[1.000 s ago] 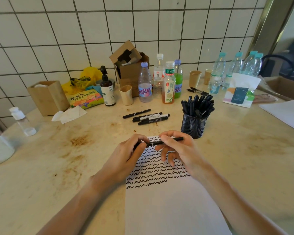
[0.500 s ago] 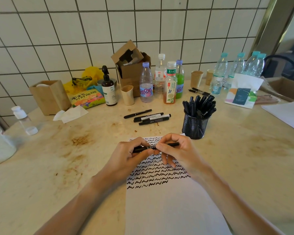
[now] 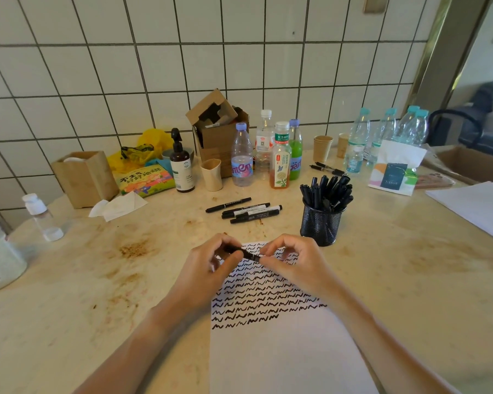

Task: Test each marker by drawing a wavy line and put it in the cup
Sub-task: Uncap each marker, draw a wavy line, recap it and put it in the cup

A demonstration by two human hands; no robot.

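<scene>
Centre frame, just below middle: black marker point(image 3: 246, 255) held level between both hands, above the top edge of the paper sheet point(image 3: 282, 351). Left hand point(image 3: 211, 268) has fingers curled round the marker's left end, thumb and forefinger pinching it. Right hand point(image 3: 292, 264) pinches the right end with curled fingertips; only a short middle stretch of the barrel shows, so cap on or off can't be told. Sheet's upper half is covered in rows of black wavy lines point(image 3: 256, 300), lower half blank. Right of the hands, slightly higher: black mesh cup point(image 3: 320, 226) standing upright on the table point(image 3: 83, 294), packed with black markers point(image 3: 326, 190). Above the hands, centre: four loose markers point(image 3: 245, 210) lying flat, roughly parallel, clear of the cup. Along the tiled wall, upper middle: several plastic bottles point(image 3: 242, 156), an open cardboard box point(image 3: 217, 129), a dark pump bottle point(image 3: 180, 163), paper cups point(image 3: 322, 147). Upper right: tissue pack point(image 3: 394, 173) and more water bottles point(image 3: 387, 129). Left: wooden box point(image 3: 83, 177), crumpled tissue point(image 3: 117, 206).
</scene>
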